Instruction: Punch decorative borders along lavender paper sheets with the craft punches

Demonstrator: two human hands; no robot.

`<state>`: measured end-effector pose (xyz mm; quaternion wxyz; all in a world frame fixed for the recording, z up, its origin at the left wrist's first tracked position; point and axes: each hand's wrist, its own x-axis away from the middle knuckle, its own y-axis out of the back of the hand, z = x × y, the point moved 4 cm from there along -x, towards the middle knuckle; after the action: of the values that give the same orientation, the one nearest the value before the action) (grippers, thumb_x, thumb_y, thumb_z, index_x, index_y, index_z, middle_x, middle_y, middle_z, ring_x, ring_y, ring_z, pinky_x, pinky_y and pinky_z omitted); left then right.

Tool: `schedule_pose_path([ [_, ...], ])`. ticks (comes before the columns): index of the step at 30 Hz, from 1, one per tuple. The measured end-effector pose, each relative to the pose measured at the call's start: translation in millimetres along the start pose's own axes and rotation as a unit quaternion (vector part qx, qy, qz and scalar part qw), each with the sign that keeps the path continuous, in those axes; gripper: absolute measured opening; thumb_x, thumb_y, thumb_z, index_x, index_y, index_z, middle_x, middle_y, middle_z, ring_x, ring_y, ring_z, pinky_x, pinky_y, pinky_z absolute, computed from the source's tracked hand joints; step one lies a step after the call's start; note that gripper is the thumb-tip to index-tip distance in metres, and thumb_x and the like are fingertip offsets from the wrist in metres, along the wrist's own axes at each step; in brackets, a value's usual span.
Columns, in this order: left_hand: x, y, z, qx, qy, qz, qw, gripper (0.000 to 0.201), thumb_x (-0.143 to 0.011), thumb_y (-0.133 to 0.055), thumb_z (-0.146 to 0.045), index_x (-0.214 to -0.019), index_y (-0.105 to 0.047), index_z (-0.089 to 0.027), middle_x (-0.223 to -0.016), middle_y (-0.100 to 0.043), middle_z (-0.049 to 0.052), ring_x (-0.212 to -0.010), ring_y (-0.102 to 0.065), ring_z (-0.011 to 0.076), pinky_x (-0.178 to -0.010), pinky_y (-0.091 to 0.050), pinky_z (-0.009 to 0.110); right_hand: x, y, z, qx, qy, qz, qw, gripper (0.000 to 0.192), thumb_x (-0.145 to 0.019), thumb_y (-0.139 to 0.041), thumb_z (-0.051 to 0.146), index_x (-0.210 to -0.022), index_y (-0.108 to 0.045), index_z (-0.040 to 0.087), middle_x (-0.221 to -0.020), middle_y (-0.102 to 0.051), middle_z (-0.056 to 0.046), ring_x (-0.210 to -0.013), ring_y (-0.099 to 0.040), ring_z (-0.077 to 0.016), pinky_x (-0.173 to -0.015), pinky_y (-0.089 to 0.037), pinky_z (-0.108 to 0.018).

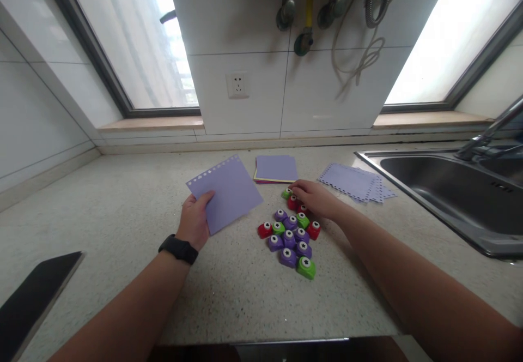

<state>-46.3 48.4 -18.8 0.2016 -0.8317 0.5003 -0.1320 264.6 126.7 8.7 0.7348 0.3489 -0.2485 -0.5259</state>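
My left hand point(195, 219) holds a lilac paper sheet point(226, 190) by its near corner; the sheet's far edge has a punched, scalloped border. My right hand point(314, 198) rests fingers-down on the far end of a cluster of small craft punches point(292, 236), coloured purple, green and red, lying on the speckled countertop point(122, 198). Its fingers cover a red punch point(292, 203), next to a green one point(286, 193). Whether the fingers grip the red punch I cannot tell.
A stack of lilac paper point(276, 168) lies behind the punches. Several sheets with punched edges point(354, 182) sit to the right, close to a steel sink point(449, 193) with a tap point(488, 133). A dark flat device point(32, 296) lies at the near left. A wall socket point(237, 85) is behind.
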Motion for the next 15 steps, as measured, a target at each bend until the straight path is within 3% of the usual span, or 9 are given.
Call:
schedule_pose_path([
  [7, -0.4, 1.1, -3.4, 0.016, 0.003, -0.015, 1.000, 0.036, -0.069, -0.082, -0.021, -0.102, -0.070, -0.013, -0.101, -0.074, 0.007, -0.079, -0.069, 0.0177, -0.078, -0.058, 0.033, -0.3, -1.8, 0.6, -0.144, -0.010, 0.040, 0.989, 0.034, -0.097, -0.041, 0.016, -0.119, -0.067, 0.014, -0.121, -0.071, -0.011, -0.083, -0.065, -0.0177, -0.069, -0.053, -0.030],
  [12, -0.5, 2.2, -3.3, 0.021, 0.000, -0.024, 0.999, 0.034, -0.068, -0.083, -0.021, -0.099, -0.071, -0.013, -0.098, -0.074, 0.005, -0.078, -0.068, 0.0166, -0.074, -0.057, 0.030, 0.9, 1.5, -0.5, -0.106, 0.048, 0.061, 0.991, 0.033, -0.095, -0.049, 0.015, -0.120, -0.069, 0.015, -0.121, -0.071, -0.010, -0.091, -0.066, -0.0190, -0.080, -0.054, -0.032],
  [15, -1.3, 2.0, -3.4, 0.021, -0.002, -0.029, 0.999, 0.034, -0.069, -0.083, -0.019, -0.100, -0.071, -0.014, -0.099, -0.074, 0.005, -0.079, -0.068, 0.0156, -0.072, -0.056, 0.027, 3.4, 1.1, -0.4, -0.085, 0.059, 0.090, 0.991, 0.034, -0.096, -0.052, 0.020, -0.127, -0.067, 0.019, -0.114, -0.072, -0.009, -0.085, -0.066, -0.0182, -0.075, -0.054, -0.031],
])
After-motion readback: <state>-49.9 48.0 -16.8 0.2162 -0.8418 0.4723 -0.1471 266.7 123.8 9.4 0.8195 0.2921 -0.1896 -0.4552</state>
